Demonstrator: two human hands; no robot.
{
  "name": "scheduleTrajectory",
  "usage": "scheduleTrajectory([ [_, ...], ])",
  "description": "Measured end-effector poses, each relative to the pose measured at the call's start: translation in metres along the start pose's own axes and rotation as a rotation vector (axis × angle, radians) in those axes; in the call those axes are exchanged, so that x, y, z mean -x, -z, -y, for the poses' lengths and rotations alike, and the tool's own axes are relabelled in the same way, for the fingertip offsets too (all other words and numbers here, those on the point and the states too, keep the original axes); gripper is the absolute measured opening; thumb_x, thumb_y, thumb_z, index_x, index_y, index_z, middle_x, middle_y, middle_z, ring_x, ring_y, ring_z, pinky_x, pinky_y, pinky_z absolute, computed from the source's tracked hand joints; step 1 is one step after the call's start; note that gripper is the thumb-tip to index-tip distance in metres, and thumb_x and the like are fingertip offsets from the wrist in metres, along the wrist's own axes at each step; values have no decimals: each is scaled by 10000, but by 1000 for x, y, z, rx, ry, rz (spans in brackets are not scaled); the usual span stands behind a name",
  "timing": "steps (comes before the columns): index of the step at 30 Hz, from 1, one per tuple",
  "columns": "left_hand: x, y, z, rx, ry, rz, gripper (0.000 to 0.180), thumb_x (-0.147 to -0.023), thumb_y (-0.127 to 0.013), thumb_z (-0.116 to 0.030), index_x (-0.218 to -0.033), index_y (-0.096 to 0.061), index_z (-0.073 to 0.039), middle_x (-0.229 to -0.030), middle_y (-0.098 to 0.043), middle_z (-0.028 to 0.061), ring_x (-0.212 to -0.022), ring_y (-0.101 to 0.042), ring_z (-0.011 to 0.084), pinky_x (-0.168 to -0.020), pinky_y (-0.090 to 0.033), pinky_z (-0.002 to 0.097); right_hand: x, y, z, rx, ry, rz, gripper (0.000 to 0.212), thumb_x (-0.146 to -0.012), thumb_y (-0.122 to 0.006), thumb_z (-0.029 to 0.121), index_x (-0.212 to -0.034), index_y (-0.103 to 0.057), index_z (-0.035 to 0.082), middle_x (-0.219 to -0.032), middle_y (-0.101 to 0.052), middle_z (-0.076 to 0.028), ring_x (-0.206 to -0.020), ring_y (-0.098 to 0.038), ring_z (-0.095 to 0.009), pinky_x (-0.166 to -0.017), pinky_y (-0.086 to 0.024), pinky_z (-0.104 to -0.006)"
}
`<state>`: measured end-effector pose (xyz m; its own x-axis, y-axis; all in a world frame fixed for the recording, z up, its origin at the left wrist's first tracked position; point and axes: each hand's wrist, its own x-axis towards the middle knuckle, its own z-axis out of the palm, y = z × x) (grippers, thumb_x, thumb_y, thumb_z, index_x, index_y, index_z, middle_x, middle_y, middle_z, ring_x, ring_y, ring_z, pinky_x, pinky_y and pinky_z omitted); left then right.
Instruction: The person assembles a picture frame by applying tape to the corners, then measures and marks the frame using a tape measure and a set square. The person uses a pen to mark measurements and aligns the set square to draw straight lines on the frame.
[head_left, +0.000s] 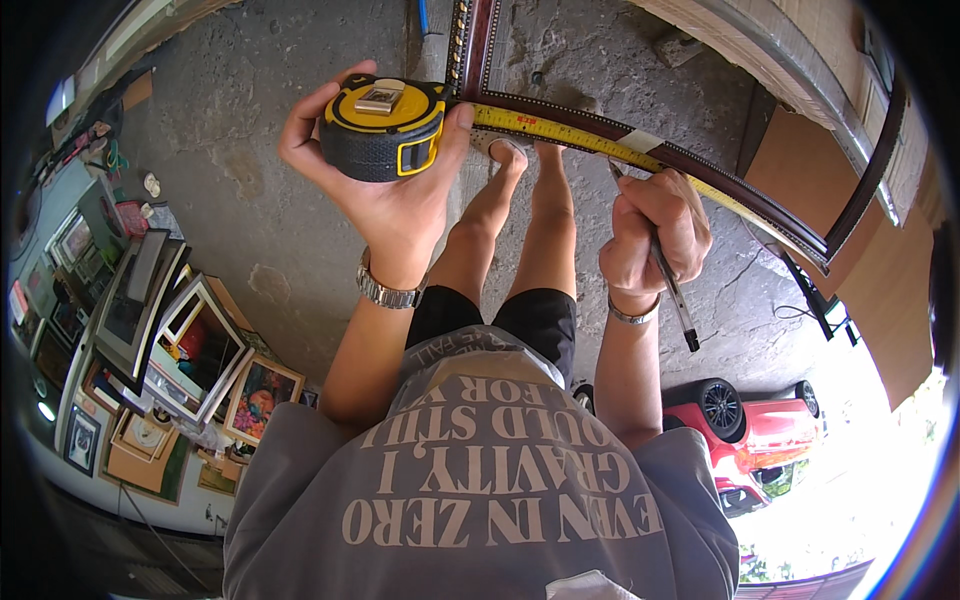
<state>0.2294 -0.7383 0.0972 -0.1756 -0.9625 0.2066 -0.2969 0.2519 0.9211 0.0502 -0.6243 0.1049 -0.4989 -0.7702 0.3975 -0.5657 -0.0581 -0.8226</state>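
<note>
My left hand (390, 205) is wrapped round a yellow and black tape measure (385, 130). Its yellow blade (550, 130) runs out to the right along the near edge of a dark brown picture frame (730, 185) with beaded trim. The thumb presses by the frame's left corner, where the blade leaves the case. In my right hand (660, 230) is a pen (672, 285), gripped with its tip up against the blade about midway along the frame's near side. A pale patch, perhaps tape, shows on the frame just above that tip.
Framed pictures (195, 350) and empty frames lean in stacks at the left. A red car (750, 430) stands at the lower right. Brown board sheets (810, 190) and a pale wooden bench edge (790, 70) are at the right, above the worn concrete floor (270, 220).
</note>
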Motion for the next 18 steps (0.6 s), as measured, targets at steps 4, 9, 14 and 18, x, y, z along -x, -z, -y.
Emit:
scheduleTrajectory([
  [4,0,0,0,0,1,1,833,-754,-841,105,-1350,-292,-90,-1360,-498,272,-1134,-598,227,-941,-621,334,-1,0,1,29,1,-5,140,-660,-690,4,-792,-652,25,-610,-546,-64,-504,-497,-220,-513,-386,-332],
  [9,0,1,-1,28,10,4,837,-754,-830,122,-1356,-290,-94,-1366,-492,271,-1129,-599,225,-939,-621,333,-4,-2,2,19,49,6,122,-711,-561,-57,-809,-630,-33,-573,-520,-82,-501,-471,-180,-513,-381,-303],
  [14,2,1,-1,52,21,-3,836,-757,-824,131,-1358,-290,-96,-1374,-493,263,-1122,-601,220,-935,-619,329,1,3,3,-30,17,6,103,-714,-574,-59,-798,-627,-35,-577,-511,-68,-507,-449,-160,-504,-346,-298],
  [18,2,0,1,100,90,-55,907,-705,-928,-17,-1344,-287,-78,-1334,-495,227,-1186,-542,247,-1014,-520,344,29,17,12,-190,-164,-48,180,-715,-590,-66,-882,-642,-26,-624,-561,-85,-508,-487,-186,-509,-385,-324],
])
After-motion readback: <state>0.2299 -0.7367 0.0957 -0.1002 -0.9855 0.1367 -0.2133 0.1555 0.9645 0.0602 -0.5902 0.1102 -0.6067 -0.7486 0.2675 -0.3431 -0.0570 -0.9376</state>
